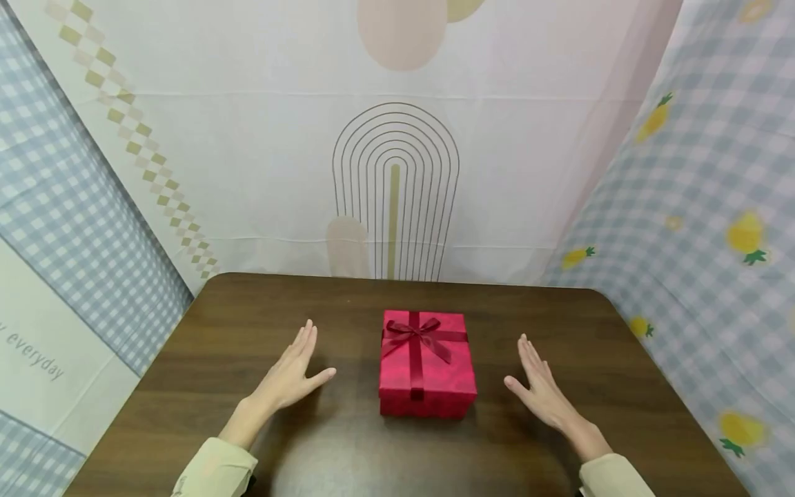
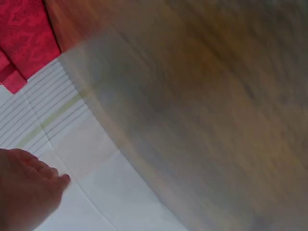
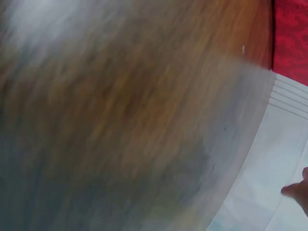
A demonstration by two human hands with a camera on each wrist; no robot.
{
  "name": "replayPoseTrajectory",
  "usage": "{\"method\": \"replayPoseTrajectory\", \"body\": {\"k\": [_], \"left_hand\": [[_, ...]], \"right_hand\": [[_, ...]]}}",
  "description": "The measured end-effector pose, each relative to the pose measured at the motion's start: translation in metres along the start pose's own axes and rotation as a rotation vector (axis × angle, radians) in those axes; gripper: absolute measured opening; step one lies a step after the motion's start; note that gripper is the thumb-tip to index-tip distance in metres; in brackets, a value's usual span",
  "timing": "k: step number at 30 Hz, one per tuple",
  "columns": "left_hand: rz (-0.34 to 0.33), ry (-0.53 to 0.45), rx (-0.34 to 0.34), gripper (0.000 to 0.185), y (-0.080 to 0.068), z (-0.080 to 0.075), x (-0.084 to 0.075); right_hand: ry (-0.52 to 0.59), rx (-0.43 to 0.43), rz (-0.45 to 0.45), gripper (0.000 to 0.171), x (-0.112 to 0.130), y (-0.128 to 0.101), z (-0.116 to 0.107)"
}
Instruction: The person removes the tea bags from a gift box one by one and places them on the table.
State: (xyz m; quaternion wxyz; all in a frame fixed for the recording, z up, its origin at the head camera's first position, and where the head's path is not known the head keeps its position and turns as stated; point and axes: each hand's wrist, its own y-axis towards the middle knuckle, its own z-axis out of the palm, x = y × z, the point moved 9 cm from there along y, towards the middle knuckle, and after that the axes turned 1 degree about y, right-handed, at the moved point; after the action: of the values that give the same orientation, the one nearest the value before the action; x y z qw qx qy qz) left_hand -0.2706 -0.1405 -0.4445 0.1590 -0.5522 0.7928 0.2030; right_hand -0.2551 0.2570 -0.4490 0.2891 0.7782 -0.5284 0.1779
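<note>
With "everyday" reading on the left cloth (image 1: 37,359), the red gift box (image 1: 427,366) is sitting on the table (image 1: 348,442) between the straight-fingered, empty left hand (image 1: 290,376) and right hand (image 1: 542,386), apparently touching neither.

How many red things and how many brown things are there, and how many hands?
Red: 1, the gift box with its ribbon bow
Brown: 1, the wooden table
Hands: 2, the left hand and the right hand, both open beside the box
Total: 4
</note>
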Motion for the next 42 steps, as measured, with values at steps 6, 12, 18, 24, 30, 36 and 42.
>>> {"method": "replayPoseTrajectory", "body": {"k": [6, 12, 18, 24, 30, 36, 42], "left_hand": [[0.109, -0.238, -0.014, 0.082, 0.003, 0.007, -0.021], [0.226, -0.357, -0.006, 0.092, 0.008, 0.018, -0.045], [0.195, -0.375, 0.114, 0.098, 0.014, 0.040, -0.064], [0.218, -0.343, 0.160, 0.095, 0.016, 0.054, -0.077], [0.246, -0.293, 0.170, 0.086, 0.016, 0.056, -0.084], [0.289, -0.319, 0.127, 0.085, 0.016, 0.055, -0.086], [0.370, -0.352, 0.050, 0.084, 0.013, 0.047, -0.092]], "right_hand": [[0.151, -0.038, -0.111, 0.074, 0.017, 0.002, 0.003], [0.191, -0.003, -0.144, 0.080, 0.029, 0.008, 0.018], [0.157, 0.058, -0.112, 0.087, 0.037, 0.012, 0.032], [0.165, 0.094, -0.105, 0.087, 0.047, 0.015, 0.042], [0.179, 0.099, -0.090, 0.088, 0.053, 0.017, 0.044], [0.196, 0.100, -0.080, 0.087, 0.054, 0.018, 0.044], [0.202, 0.092, -0.075, 0.087, 0.054, 0.018, 0.045]]}}
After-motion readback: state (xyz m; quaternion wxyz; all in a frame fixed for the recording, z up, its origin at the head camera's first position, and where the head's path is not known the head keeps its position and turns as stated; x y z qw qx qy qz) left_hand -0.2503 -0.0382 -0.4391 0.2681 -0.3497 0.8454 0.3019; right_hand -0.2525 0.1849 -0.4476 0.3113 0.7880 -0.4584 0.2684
